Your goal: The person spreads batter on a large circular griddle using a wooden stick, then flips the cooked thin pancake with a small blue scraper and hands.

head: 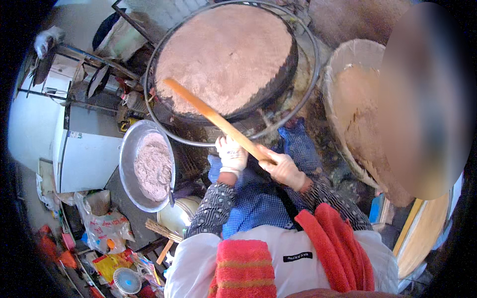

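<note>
My right hand (282, 168), in a pale glove, grips the lower end of a long flat wooden stick (208, 111). Its far end reaches over the left edge of a large round griddle (227, 56) that is covered with a thin pinkish-brown layer. My left hand (231, 153), gloved too, is beside the stick near the metal ring; whether its fingers hold the stick I cannot tell. To the left, a metal basin (128, 186) holds a pinkish, lumpy mixture (151, 167), with a utensil partly in it.
A metal ring (316, 56) surrounds the griddle. At the right is a large lined basket (329, 108) with brown sheet-like material inside. A straw brush (164, 230) lies by a round lid (180, 214); plastic bags (108, 227) and a small fan (127, 280) sit lower left.
</note>
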Demonstrator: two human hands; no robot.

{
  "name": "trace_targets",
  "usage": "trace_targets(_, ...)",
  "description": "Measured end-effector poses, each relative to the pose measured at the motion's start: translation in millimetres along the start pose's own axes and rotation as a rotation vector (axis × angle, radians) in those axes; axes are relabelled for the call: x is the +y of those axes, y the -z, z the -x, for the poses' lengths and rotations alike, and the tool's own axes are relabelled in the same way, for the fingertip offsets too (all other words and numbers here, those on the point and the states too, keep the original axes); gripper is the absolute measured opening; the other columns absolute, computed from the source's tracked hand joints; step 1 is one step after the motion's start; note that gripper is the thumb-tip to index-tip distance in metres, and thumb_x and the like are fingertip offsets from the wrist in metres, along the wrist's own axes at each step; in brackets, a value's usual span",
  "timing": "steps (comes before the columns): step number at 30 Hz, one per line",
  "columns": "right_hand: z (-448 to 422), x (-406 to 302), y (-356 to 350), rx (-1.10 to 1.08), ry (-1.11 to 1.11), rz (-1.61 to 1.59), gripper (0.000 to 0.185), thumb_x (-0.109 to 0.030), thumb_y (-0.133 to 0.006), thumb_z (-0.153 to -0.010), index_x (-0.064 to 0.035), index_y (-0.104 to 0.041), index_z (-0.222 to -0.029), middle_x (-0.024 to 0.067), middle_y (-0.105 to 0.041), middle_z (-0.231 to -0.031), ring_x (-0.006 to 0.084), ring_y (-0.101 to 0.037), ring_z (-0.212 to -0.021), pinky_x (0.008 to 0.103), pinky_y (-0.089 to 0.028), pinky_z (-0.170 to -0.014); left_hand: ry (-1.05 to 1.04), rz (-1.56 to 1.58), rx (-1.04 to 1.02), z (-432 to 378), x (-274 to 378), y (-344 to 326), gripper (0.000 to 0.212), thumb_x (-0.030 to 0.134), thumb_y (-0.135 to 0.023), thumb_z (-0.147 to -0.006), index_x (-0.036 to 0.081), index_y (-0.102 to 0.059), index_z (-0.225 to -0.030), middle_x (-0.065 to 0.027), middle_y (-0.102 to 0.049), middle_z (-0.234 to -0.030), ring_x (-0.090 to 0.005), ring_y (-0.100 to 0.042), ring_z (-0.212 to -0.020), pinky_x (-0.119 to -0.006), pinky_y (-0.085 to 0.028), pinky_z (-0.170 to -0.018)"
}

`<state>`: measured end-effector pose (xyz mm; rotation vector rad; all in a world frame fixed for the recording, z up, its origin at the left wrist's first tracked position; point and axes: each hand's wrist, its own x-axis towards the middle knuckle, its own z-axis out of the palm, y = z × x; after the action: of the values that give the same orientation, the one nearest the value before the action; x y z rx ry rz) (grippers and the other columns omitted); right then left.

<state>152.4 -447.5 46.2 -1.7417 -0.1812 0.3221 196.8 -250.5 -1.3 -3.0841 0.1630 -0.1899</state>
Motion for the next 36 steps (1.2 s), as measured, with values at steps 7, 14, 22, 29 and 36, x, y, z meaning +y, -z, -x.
trace_targets(7, 43.0, -12.6, 34.4, -0.049, -0.023, 0.083, 0.052, -0.017, -0.07, -0.086, -0.008, -0.055, -0.135, 0.0096, -0.07, -0.098, 0.0119, -0.065, -0.086, 0.0266, -0.052, -0.078, -0.289, 0.629, 0.161, 47.3, 20.7, 19.1, 0.066, 0.035, -0.059, -0.089, -0.003, -0.038, -0.139, -0.0288, -0.042, -0.136, -0.0476, -0.039, -0.127, -0.055, -0.028, -0.11)
trace_targets(14, 148.9, 37.2, 71.0, 0.466, -0.004, 0.157, 0.055, -0.014, -0.067, -0.087, -0.0083, -0.051, -0.139, 0.0065, -0.066, -0.115, 0.0142, -0.065, -0.081, 0.0261, -0.052, -0.073, -0.677, 0.382, 0.221, -114.1, 68.3, 125.5, 0.078, 0.049, -0.06, -0.084, -0.003, -0.039, -0.138, -0.0265, -0.039, -0.141, -0.0457, -0.034, -0.133, -0.054, -0.021, -0.115)
trace_targets(22, 62.8, -38.0, 77.0, 0.294, -0.498, -0.724, 0.055, -0.023, -0.058, -0.097, -0.0117, -0.039, -0.147, -0.0027, -0.047, -0.056, 0.0065, -0.045, -0.042, 0.0237, -0.034, -0.037, -0.763, 0.12, 0.081, -238.5, 80.4, 52.7, 0.088, 0.049, -0.077, -0.061, -0.001, -0.049, -0.128, -0.0222, -0.048, -0.135, -0.0392, -0.038, -0.134, -0.046, -0.027, -0.115)
trace_targets(29, -36.0, -34.8, 83.1, 0.041, -0.372, -0.616, 0.055, -0.026, -0.061, -0.094, -0.0093, -0.044, -0.144, -0.0017, -0.05, -0.058, 0.0075, -0.043, -0.04, 0.0239, -0.033, -0.037, -0.516, -0.047, 0.097, -279.0, -28.6, 44.0, 0.078, 0.05, -0.074, -0.065, 0.001, -0.053, -0.122, -0.0221, -0.051, -0.132, -0.039, -0.042, -0.13, -0.046, -0.031, -0.112)
trace_targets(36, -43.0, -27.8, 7.0, -0.103, -0.255, -0.37, 0.051, -0.02, -0.066, -0.091, -0.0082, -0.051, -0.138, 0.0034, -0.067, -0.094, 0.0117, -0.059, -0.07, 0.0278, -0.05, -0.062, -0.358, -0.007, 0.041, -175.0, -158.3, 47.5, 0.09, 0.044, -0.077, -0.062, -0.004, -0.043, -0.13, -0.0239, -0.049, -0.131, -0.0419, -0.042, -0.128, -0.048, -0.031, -0.112)
